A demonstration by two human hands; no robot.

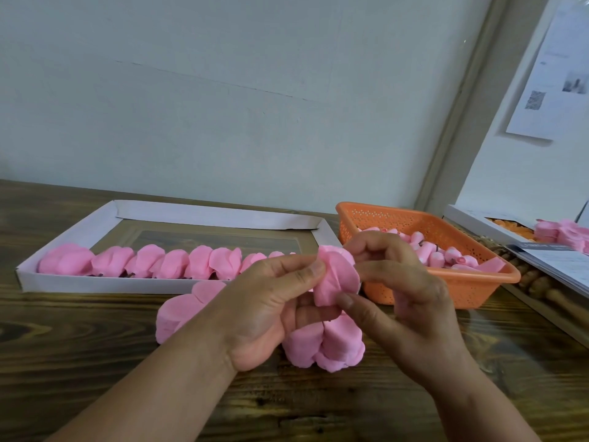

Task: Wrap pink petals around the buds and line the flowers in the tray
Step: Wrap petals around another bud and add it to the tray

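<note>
One tray [67,240], one basket [446,224], two hands [264,311].

Left hand [255,311] & right hand [411,298] bare, no sleeves, no rings

A dark wood-grain bench [95,362] carries a white cardboard tray [105,283] at the left, an orange plastic basket [452,291] at the right, and stacks of loose pink petals [178,314] lying directly on the wood between them

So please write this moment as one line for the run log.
step: wrapping petal | both hands pinch flower | tray: one row | basket: buds
</note>
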